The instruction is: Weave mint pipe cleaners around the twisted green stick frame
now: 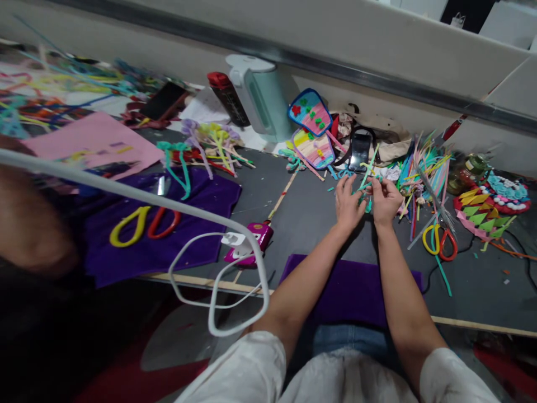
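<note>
Over the dark grey tabletop, my left hand and my right hand are close together with bent fingers. Between them is a teal-green pipe cleaner, one end sticking up past the fingertips. My left fingers are curled on it, and my right thumb and fingers pinch at the same spot. Short teal bits lie just below and beside the hands. A purple felt sheet lies under my forearms at the table's front edge. To the right of my right hand is a pile of coloured pipe cleaners.
Scissors lie at right near felt crafts. Behind stand a kettle, a dark bottle and decorated paddle shapes. A white cable loops by a magenta power strip. Another person's arm is blurred at left.
</note>
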